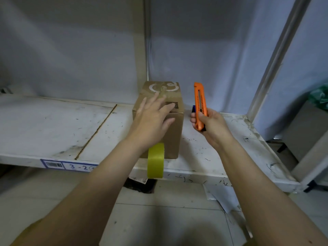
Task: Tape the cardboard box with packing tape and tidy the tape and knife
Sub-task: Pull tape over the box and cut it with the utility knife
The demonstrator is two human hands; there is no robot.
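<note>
A small brown cardboard box [173, 139] with white printed marks stands on a scuffed white shelf [53, 125], near its middle. My left hand [152, 119] lies flat on the box's top, fingers spread over the taped seam. A roll of yellow-green packing tape [155, 163] hangs around my left wrist, in front of the box's near face. My right hand [209, 125], to the right of the box, grips an orange utility knife [200, 103] held upright; no blade shows at its tip.
A small dark blue object [193, 109] sits on the shelf behind my right hand. The shelf's front edge carries a label [71, 165] reading 3-2. White cloth hangs behind. Paper scraps [220, 197] lie on the floor below. A green bag [319, 98] sits far right.
</note>
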